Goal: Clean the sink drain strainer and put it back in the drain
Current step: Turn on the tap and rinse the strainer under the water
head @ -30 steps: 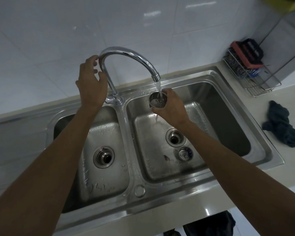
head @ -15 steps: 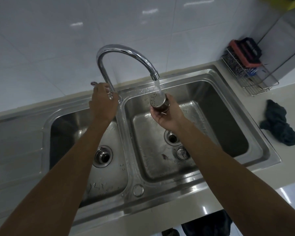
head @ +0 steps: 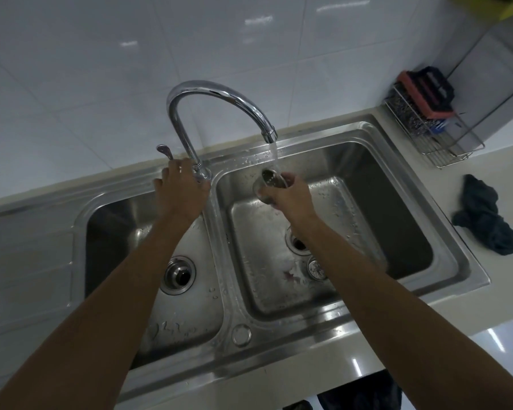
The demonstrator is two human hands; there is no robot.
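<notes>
My right hand (head: pixel 290 199) holds the small perforated metal drain strainer (head: pixel 270 184) tilted under the water running from the curved chrome faucet (head: pixel 219 96), over the right basin (head: pixel 397 184). The open drain (head: pixel 297 242) of that basin shows just beside my right forearm, with a round metal stopper piece (head: pixel 316 269) lying near it. My left hand (head: pixel 181 190) rests at the base of the faucet, by the small lever handle (head: pixel 165 150); whether its fingers grip anything is hidden.
The left basin (head: pixel 116 226) has its own drain fitting (head: pixel 179 275). A wire rack (head: pixel 436 143) with scrubbers and a red-backed sponge (head: pixel 424 93) stands at the back right. A dark cloth (head: pixel 486 217) lies on the counter right of the sink.
My left hand came down from the faucet's arch to its base near the lever. My right hand kept the strainer under the stream and turned it.
</notes>
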